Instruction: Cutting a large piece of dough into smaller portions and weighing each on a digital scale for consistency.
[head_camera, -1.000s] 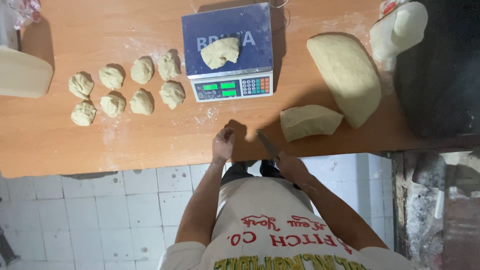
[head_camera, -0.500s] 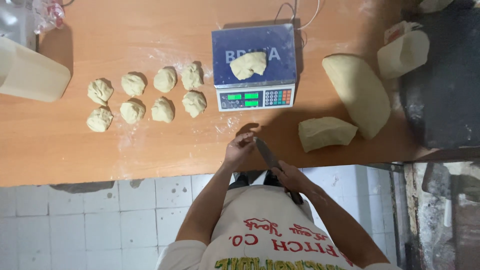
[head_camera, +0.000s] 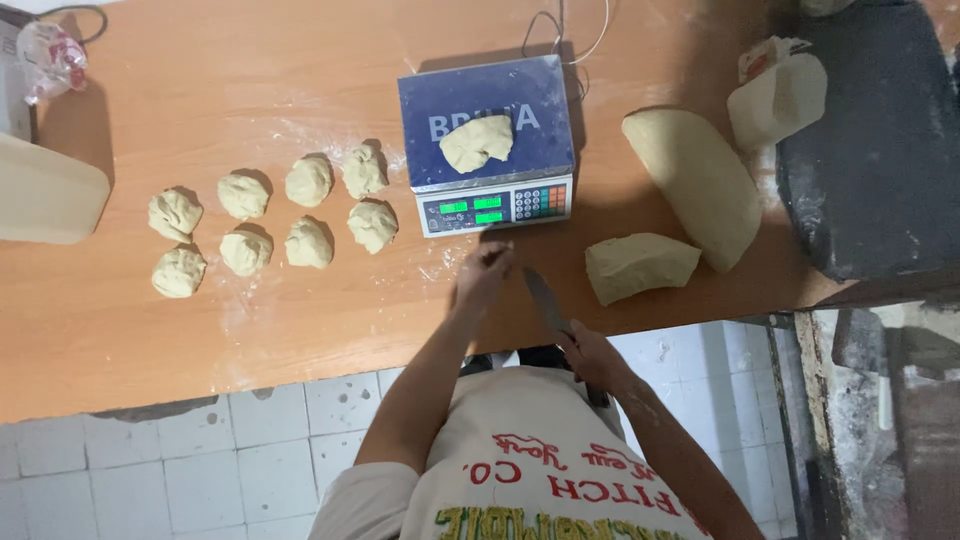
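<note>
Orange-brown wooden counter (head_camera: 300, 330) is running across the view, white tiled floor (head_camera: 200, 470) below it. I'm resting my left hand (head_camera: 484, 274) on the counter just in front of the scale (head_camera: 487, 140), fingers curled loosely, holding nothing that I can see. My right hand (head_camera: 590, 352) is gripping a knife (head_camera: 545, 300), fist closed on the handle, blade pointing toward the left hand. A dough lump (head_camera: 477, 142) is sitting on the scale. Cut dough chunk (head_camera: 640, 266) is lying right of the knife, touching the big dough loaf (head_camera: 695, 180). Eight small dough pieces (head_camera: 270, 215) are lying in two rows at left.
</note>
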